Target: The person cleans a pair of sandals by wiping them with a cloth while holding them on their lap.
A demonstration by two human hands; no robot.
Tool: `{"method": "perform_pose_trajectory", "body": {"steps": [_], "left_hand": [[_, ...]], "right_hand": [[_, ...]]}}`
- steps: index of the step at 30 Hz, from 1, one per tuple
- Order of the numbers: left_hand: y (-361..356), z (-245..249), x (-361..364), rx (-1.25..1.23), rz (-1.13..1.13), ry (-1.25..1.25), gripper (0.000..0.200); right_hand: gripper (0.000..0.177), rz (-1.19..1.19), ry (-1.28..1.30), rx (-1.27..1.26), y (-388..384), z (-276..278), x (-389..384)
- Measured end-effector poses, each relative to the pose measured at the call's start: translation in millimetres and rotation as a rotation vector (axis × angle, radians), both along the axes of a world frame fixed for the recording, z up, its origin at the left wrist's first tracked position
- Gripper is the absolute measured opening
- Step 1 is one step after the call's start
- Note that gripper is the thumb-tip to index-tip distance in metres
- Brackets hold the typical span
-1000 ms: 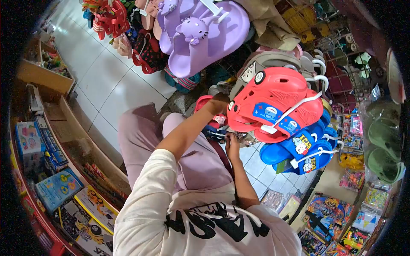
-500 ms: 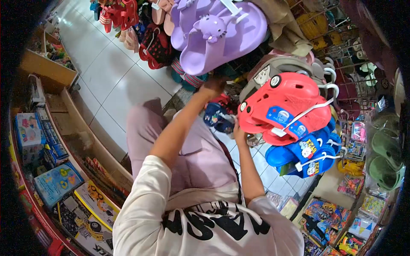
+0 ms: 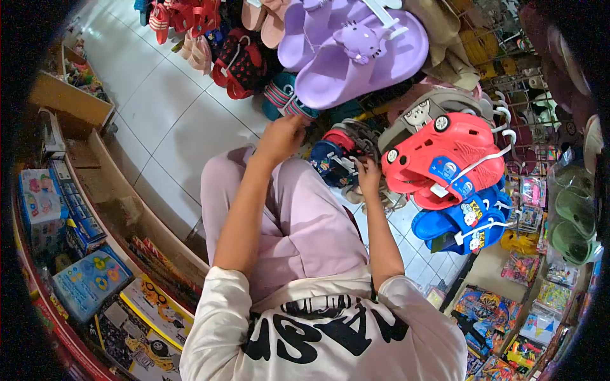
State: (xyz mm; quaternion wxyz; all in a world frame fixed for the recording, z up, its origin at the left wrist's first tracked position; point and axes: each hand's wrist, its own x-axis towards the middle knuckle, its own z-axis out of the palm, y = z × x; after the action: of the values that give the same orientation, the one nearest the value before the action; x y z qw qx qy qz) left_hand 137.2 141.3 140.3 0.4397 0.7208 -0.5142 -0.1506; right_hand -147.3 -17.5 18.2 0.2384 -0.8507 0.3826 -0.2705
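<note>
My left hand (image 3: 283, 138) has its fingers curled just below the teal striped sandals (image 3: 279, 95); whatever it may hold is hidden. My right hand (image 3: 368, 176) pinches at the white hanger on a pair of small navy blue sandals (image 3: 328, 160). A red shoe with dark trim (image 3: 340, 138) hangs behind the navy pair. To the right of my right hand hang red car-shaped clogs (image 3: 454, 149) with a blue tag, and under them blue slippers (image 3: 473, 209). Large lilac cat-face slippers (image 3: 381, 60) hang above both hands.
Grey clogs (image 3: 413, 111) hang behind the red ones. Red polka-dot shoes (image 3: 238, 63) and peach slippers (image 3: 270, 22) hang at the upper left. A shelf with boxed toys (image 3: 92, 279) runs along the left. Packaged toys (image 3: 489, 311) and green clogs (image 3: 572, 219) are at the right.
My left hand has drawn back down and left, out from under the lilac slippers. The right hand has moved slightly right and up, and the view has shifted.
</note>
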Motion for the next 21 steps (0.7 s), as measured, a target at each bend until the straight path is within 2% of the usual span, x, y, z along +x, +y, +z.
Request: {"method": "perform_pose_trajectory", "body": {"steps": [2,5,6,8,11,12,21], "left_hand": [[0,5,0,0.067,-0.035,-0.058,0.018],[-4,15,-1,0.099,-0.064,-0.045,0.019],[-6,14,-2,0.075,-0.066,-0.044,0.019],[-10,16,-2,0.026,-0.070,-0.049,0.020],[-6,30,-2,0.150,-0.074,-0.063,0.021],[-7,21,-1,0.081,-0.092,-0.060,0.021],[-10,23,2,0.142,-0.099,-0.078,0.020]], "right_hand": [[0.025,-0.044,0.065,-0.075,-29,-42,-14],[0.031,-0.082,0.300,-0.372,-79,-93,-44],[0.033,-0.088,0.526,-0.653,-105,-117,-54],[0.032,-0.100,0.589,-0.742,-117,-112,-41],[0.032,-0.127,0.393,-0.507,-111,-85,-7],[0.032,-0.127,0.351,-0.472,-108,-77,4],[0.030,-0.100,0.223,-0.370,-101,-56,30]]}}
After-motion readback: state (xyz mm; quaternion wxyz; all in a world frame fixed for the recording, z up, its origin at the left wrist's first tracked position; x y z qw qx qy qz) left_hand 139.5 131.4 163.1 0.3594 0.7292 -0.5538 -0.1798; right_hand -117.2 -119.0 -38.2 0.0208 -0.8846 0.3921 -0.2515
